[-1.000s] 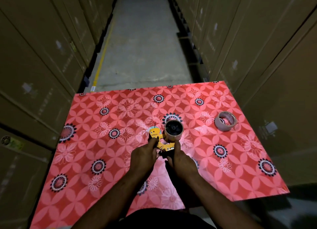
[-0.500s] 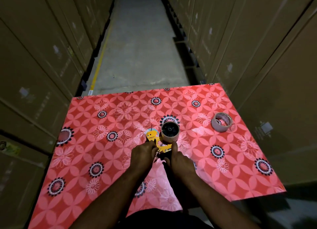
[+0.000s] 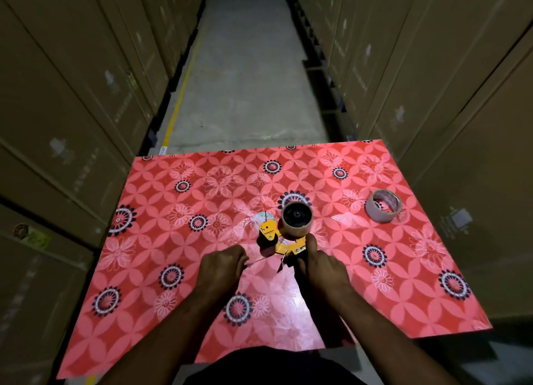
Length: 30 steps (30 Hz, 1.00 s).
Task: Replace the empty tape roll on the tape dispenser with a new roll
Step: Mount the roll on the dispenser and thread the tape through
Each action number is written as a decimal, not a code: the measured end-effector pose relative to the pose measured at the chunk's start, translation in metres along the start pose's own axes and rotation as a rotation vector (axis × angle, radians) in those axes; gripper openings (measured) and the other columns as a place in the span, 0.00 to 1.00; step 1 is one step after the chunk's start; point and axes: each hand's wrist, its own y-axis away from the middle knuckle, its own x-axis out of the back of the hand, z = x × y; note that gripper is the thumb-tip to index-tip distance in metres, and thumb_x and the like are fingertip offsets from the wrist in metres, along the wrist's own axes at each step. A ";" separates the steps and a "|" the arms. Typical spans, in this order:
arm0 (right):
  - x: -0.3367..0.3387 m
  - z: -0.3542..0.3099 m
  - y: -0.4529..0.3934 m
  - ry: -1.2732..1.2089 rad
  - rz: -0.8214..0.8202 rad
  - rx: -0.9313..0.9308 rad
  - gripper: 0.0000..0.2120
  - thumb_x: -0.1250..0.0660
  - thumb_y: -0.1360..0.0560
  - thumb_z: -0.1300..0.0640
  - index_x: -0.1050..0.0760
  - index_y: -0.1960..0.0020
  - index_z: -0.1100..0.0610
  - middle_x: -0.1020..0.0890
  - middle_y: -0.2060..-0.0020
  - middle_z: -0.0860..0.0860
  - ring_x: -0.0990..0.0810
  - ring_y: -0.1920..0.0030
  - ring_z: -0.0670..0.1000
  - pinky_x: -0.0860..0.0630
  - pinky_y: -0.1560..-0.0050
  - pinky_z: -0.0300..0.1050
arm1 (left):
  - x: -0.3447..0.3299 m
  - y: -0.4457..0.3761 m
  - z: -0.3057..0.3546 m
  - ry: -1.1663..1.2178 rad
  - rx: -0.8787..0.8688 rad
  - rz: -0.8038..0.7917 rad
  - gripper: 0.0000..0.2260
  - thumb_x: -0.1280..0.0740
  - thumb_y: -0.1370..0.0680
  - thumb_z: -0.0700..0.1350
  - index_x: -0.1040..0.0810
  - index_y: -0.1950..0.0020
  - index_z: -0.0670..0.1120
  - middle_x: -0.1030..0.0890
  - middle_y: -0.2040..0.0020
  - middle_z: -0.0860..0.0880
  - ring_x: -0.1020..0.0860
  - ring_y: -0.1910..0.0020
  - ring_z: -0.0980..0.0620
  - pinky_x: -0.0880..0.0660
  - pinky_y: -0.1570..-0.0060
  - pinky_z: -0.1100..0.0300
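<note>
Red floral table (image 3: 161, 240) — both hands on tape dispenser (image 3: 277, 240)

My right hand (image 3: 318, 266) grips the yellow tape dispenser (image 3: 284, 240) carrying a brown roll (image 3: 297, 220); my left hand (image 3: 220, 267) is closed beside it on the red floral table (image 3: 161, 240).

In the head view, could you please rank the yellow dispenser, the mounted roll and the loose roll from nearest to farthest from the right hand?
From the right hand:
1. Yellow dispenser, gripped, just ahead.
2. Mounted roll, on the dispenser, slightly farther forward.
3. Loose roll, far right on the table.
</note>
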 end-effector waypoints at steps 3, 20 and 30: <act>0.003 0.004 -0.003 0.069 -0.024 0.038 0.28 0.43 0.20 0.44 0.48 0.26 0.53 0.14 0.49 0.56 0.16 0.51 0.62 0.25 0.56 0.52 | 0.006 0.009 -0.016 -0.039 -0.008 -0.005 0.08 0.28 0.19 0.53 0.21 0.56 0.52 0.19 0.67 0.54 0.22 0.71 0.51 0.27 0.68 0.57; -0.009 -0.014 -0.020 -0.174 0.064 0.293 0.23 0.31 0.27 0.45 0.30 0.40 0.59 0.28 0.38 0.56 0.35 0.40 0.53 0.31 0.41 0.47 | -0.002 0.010 -0.013 -0.012 0.015 0.071 0.05 0.25 0.21 0.48 0.17 0.49 0.50 0.20 0.46 0.52 0.24 0.48 0.51 0.26 0.49 0.53; -0.022 -0.030 -0.026 -0.258 0.236 0.123 0.31 0.28 0.29 0.44 0.29 0.29 0.50 0.23 0.37 0.49 0.31 0.36 0.49 0.27 0.36 0.46 | -0.004 0.012 -0.017 -0.007 -0.009 0.032 0.06 0.23 0.23 0.48 0.17 0.49 0.50 0.20 0.32 0.50 0.28 0.27 0.48 0.32 0.30 0.49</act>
